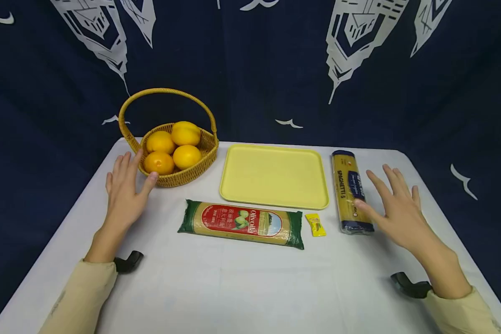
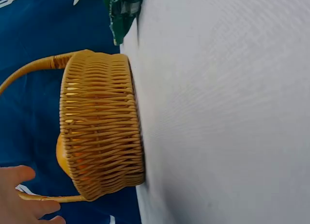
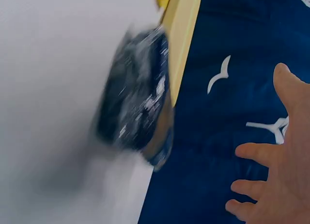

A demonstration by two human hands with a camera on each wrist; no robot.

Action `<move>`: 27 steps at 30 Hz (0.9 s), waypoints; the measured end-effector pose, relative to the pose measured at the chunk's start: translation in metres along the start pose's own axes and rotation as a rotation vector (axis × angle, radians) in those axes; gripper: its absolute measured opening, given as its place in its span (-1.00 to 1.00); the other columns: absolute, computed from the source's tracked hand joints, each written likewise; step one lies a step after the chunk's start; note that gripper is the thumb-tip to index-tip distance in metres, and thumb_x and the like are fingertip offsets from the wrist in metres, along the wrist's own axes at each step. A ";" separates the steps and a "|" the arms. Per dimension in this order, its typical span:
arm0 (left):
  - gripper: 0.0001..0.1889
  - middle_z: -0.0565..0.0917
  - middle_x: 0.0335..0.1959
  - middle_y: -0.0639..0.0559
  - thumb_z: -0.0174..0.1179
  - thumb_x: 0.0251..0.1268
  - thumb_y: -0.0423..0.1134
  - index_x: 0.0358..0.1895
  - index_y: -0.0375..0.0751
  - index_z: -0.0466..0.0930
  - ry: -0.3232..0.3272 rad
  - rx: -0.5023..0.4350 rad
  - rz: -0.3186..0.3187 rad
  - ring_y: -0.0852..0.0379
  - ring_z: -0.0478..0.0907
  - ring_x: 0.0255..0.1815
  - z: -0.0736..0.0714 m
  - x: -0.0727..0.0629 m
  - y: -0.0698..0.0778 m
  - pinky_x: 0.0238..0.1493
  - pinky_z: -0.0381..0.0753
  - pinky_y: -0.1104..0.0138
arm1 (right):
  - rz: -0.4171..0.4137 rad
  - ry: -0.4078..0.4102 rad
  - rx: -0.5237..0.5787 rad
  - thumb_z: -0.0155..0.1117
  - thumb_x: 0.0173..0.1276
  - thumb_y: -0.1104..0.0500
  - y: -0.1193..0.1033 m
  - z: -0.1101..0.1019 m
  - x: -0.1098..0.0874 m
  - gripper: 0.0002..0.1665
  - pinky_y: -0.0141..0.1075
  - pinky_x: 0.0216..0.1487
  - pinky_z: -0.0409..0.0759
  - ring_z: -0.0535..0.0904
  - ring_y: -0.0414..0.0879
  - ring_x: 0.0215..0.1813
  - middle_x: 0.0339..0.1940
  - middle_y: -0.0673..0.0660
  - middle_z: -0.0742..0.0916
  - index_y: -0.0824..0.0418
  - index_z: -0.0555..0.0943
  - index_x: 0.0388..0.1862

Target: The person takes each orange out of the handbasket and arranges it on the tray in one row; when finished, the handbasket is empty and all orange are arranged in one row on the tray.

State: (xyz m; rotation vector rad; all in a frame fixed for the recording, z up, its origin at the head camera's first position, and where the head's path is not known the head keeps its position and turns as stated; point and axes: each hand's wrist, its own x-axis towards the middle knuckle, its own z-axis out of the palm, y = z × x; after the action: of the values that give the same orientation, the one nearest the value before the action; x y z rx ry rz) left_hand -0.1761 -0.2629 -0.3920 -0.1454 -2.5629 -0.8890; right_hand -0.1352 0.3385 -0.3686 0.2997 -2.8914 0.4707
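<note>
My left hand (image 1: 127, 195), fingers spread and holding nothing, is over the table's left side, its fingertips overlapping the near left rim of a wicker basket (image 1: 192, 175) in the head view. Several oranges (image 1: 186, 157) fill that basket, and its tall handle stands up. On the right, my right hand (image 1: 401, 211) hovers with spread fingers beside a spaghetti pack (image 1: 345, 185) in yellow and dark blue; the thumb overlaps the pack's right edge. The right wrist view shows the pack's end (image 3: 135, 88) blurred, apart from the fingers. Both palms are free of objects.
A yellow tray (image 1: 275, 176) lies at the back middle. In front of it is a green-ended Olivoilà pasta pack (image 1: 242, 224), with a small yellow wrapped candy (image 1: 315, 225) to its right. The white-covered table (image 1: 242, 287) meets a dark blue curtain (image 1: 250, 69) behind.
</note>
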 end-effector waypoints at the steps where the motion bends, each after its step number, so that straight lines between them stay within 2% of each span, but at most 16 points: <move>1: -0.19 0.02 0.72 -0.34 -0.02 0.61 0.29 0.71 -0.05 0.09 0.009 -0.013 -0.010 -0.33 -0.18 0.75 0.000 0.001 0.000 0.62 -0.39 -0.47 | -0.004 -0.009 0.009 0.22 0.54 -0.27 -0.004 0.000 0.002 0.02 0.60 0.52 -0.53 -0.37 0.36 0.76 0.77 0.39 -0.07 0.14 0.09 0.75; 6: -0.30 0.06 0.73 -0.23 -0.13 0.70 0.21 0.72 0.03 0.07 0.023 -0.141 -0.109 -0.31 -0.05 0.74 0.001 0.004 -0.004 0.68 -0.16 -0.39 | -0.034 -0.043 0.039 0.19 0.56 -0.30 -0.024 0.000 0.017 -0.01 0.60 0.56 -0.46 -0.33 0.33 0.77 0.78 0.36 -0.06 0.20 0.15 0.72; 10: -0.35 0.15 0.72 -0.09 -0.25 0.75 0.19 0.73 0.09 0.06 0.029 -0.254 -0.200 -0.18 0.05 0.73 0.005 0.006 -0.006 0.73 0.00 -0.22 | -0.061 -0.057 0.033 0.14 0.57 -0.35 -0.041 0.001 0.030 0.00 0.61 0.56 -0.39 -0.30 0.34 0.77 0.78 0.35 -0.03 0.24 0.19 0.69; 14: -0.34 0.18 0.72 -0.02 -0.31 0.74 0.23 0.72 0.07 0.10 0.042 -0.326 -0.273 -0.07 0.06 0.73 0.008 0.009 -0.010 0.77 0.00 -0.05 | -0.086 -0.090 0.043 0.13 0.57 -0.37 -0.060 0.002 0.042 -0.01 0.60 0.58 -0.35 -0.30 0.30 0.78 0.79 0.29 -0.05 0.16 0.17 0.72; 16: -0.32 0.24 0.69 -0.04 -0.35 0.73 0.25 0.70 0.01 0.14 0.052 -0.372 -0.313 -0.07 0.16 0.69 0.010 0.011 -0.012 0.74 0.11 -0.01 | -0.104 -0.109 0.051 0.13 0.57 -0.36 -0.070 0.003 0.048 -0.01 0.58 0.59 -0.36 -0.30 0.29 0.78 0.80 0.27 -0.06 0.10 0.14 0.74; 18: -0.30 0.27 0.67 -0.07 -0.38 0.74 0.25 0.68 -0.08 0.17 0.064 -0.455 -0.356 -0.06 0.22 0.66 0.012 0.014 -0.013 0.71 0.21 0.01 | -0.121 -0.121 0.056 0.13 0.57 -0.36 -0.080 0.004 0.052 -0.02 0.54 0.63 -0.34 -0.29 0.26 0.79 0.80 0.25 -0.04 0.04 0.12 0.76; 21: -0.30 0.30 0.63 -0.13 -0.37 0.75 0.21 0.62 -0.21 0.22 0.101 -0.642 -0.415 -0.03 0.29 0.61 0.015 0.020 -0.015 0.66 0.30 0.06 | -0.151 -0.129 0.061 0.11 0.58 -0.35 -0.093 0.007 0.058 -0.05 0.51 0.65 -0.29 -0.27 0.23 0.79 0.80 0.22 -0.04 0.02 0.13 0.75; 23: -0.33 0.30 0.63 -0.14 -0.32 0.76 0.18 0.59 -0.26 0.25 0.140 -0.766 -0.451 0.04 0.27 0.63 0.018 0.024 -0.017 0.68 0.29 0.13 | -0.170 -0.130 0.070 0.11 0.58 -0.35 -0.101 0.010 0.062 -0.06 0.49 0.66 -0.25 -0.27 0.20 0.79 0.81 0.18 -0.05 0.02 0.15 0.74; 27: -0.40 0.39 0.56 -0.12 -0.22 0.76 0.11 0.53 -0.26 0.31 0.231 -0.911 -0.519 0.11 0.34 0.56 0.024 0.031 -0.019 0.57 0.39 0.33 | -0.208 -0.134 0.098 0.09 0.59 -0.36 -0.118 0.017 0.072 -0.07 0.48 0.67 -0.26 -0.31 0.18 0.80 0.81 0.15 -0.07 0.03 0.17 0.74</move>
State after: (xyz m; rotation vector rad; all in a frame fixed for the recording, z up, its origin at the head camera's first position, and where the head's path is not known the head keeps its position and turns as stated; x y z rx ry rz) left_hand -0.2169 -0.2642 -0.4064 0.3573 -1.8178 -2.0700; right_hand -0.1805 0.2112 -0.3341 0.6635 -2.9247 0.5766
